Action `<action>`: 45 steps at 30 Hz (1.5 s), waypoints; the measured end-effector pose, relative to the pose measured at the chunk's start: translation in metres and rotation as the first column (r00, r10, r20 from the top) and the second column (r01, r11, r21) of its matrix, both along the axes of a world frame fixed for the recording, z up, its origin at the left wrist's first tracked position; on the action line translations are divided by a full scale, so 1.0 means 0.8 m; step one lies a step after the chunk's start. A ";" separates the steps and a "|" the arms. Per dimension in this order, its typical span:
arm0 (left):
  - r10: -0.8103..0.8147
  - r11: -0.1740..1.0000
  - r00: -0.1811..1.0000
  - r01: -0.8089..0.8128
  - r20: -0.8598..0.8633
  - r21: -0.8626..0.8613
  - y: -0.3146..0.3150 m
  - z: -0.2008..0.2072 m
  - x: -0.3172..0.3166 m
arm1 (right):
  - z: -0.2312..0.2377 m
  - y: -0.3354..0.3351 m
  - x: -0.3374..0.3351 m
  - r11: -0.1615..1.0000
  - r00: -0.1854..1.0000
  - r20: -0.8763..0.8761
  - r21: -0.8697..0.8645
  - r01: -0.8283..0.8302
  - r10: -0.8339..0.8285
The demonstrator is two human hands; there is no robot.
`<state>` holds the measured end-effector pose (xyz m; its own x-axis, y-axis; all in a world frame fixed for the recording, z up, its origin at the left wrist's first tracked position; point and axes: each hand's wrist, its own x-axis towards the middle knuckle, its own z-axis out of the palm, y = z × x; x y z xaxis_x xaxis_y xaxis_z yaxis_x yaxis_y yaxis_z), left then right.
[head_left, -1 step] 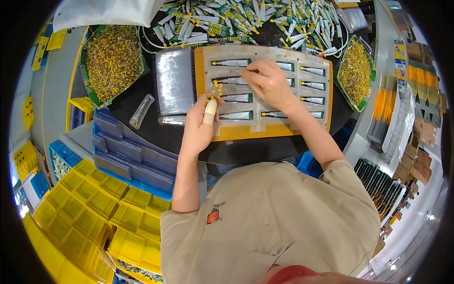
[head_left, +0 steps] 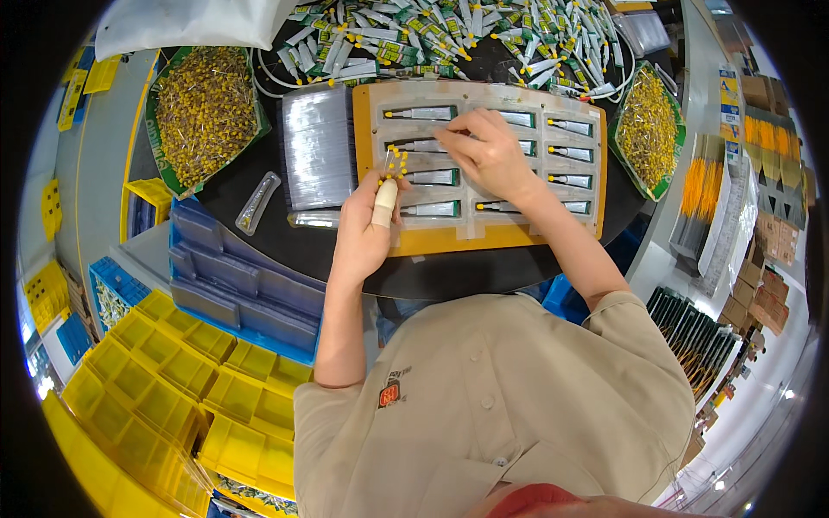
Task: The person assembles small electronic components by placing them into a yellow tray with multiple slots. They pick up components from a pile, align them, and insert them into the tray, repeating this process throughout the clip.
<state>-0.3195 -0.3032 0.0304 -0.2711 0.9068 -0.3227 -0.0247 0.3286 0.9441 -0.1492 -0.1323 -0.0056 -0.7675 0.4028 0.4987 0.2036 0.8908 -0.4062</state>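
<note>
Several yellow-headed pins pinched in the left hand, right hand bunched at the fingertips, anything held unclear, tubes around that grip, tray beneath.

Tray: flat, grey face, yellow border. Silver tubes: lying in tray's slots, yellow tips toward its left side. Yellow-headed pins: held bunched, heads up, over tray's left part.
</note>
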 end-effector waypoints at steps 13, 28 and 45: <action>-0.017 0.999 0.840 0.041 -0.543 0.033 -0.009 0.019 0.020 | 0.034 -0.065 0.032 0.974 0.999 -0.052 -0.227 0.003 -0.015; -0.259 0.956 0.686 0.281 -0.680 -0.080 0.076 0.033 0.055 | 0.041 0.039 0.136 0.849 0.988 0.036 -0.506 0.149 -0.153; -0.313 0.832 0.475 0.555 -0.822 0.004 0.062 -0.005 0.024 | 0.006 0.042 0.158 0.985 0.985 0.028 -0.027 0.171 -0.170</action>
<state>-0.3000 -0.2538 0.0261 0.1537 0.9872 0.0425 0.8156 -0.1511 0.5586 -0.0224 -0.0985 -0.0012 -0.6988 0.5431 0.4655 0.3621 0.8298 -0.4246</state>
